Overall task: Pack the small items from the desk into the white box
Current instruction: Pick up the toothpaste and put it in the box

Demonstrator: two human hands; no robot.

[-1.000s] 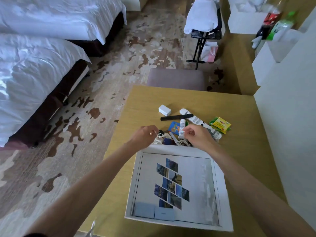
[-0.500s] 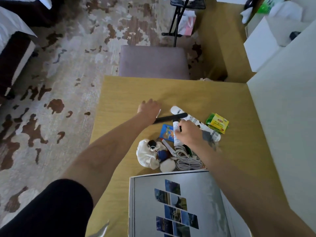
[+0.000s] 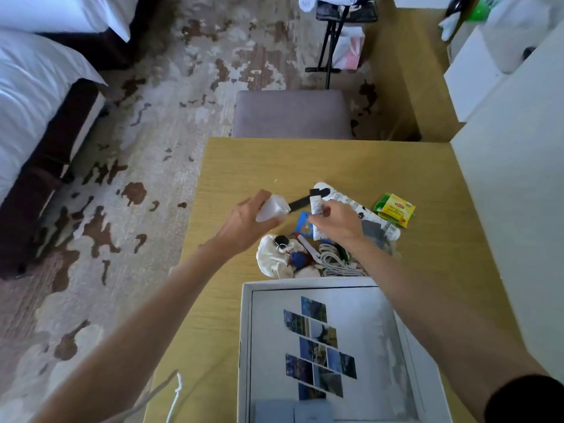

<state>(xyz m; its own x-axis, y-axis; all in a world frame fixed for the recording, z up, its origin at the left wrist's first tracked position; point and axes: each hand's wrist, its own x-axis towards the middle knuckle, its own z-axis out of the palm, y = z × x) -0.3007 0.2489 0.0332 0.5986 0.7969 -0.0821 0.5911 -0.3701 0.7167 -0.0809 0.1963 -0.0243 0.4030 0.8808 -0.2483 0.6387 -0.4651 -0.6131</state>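
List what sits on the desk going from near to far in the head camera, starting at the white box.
white box → coiled white cable → left hand holding a white charger block → purple stool beyond the desk's far edge.

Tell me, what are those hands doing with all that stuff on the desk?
A person is packing. The left hand holds a small white plug block, and the right hand holds a little white tube. More bits lie on the desk. The white box sits open nearby.
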